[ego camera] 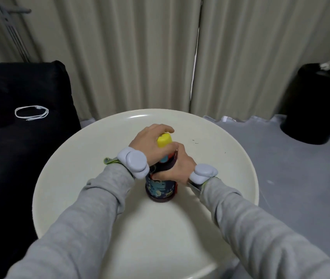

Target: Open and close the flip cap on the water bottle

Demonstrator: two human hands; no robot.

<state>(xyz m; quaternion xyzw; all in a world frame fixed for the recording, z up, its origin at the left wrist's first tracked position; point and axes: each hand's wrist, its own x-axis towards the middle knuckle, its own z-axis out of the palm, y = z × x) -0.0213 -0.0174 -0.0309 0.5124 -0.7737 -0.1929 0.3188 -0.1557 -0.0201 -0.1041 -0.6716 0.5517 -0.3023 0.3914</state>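
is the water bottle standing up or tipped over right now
Upright. The water bottle stands on its base on the round table, yellow cap on top, left hand at the cap and right hand around the body.

A home room: long beige curtains [140,57], a black sofa [19,117], a round cream worktop [220,137], a black bin [317,105].

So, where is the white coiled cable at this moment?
In the head view, the white coiled cable lies at the left on the black cushioned seat, left of the round cream table and apart from both hands.
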